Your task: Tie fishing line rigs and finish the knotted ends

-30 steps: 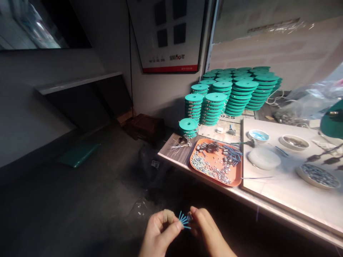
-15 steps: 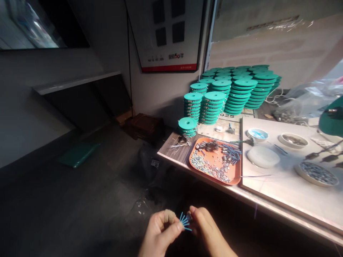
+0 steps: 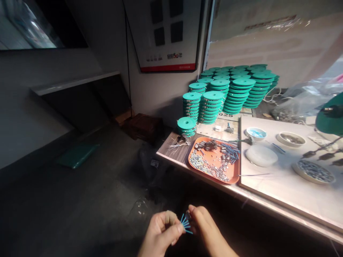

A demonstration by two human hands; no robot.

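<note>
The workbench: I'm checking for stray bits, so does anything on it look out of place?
Yes: thin loose strands lie scattered at the left corner of the bench, near the orange tray. They look untidy, since many small parts are gathered inside the tray.

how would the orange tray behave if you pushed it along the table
The orange tray would probably slide flat rather than tip, being wide and low. Its small pieces may shift, since they look loose and scattered. Being shallow, it might spill some if jolted.
</note>
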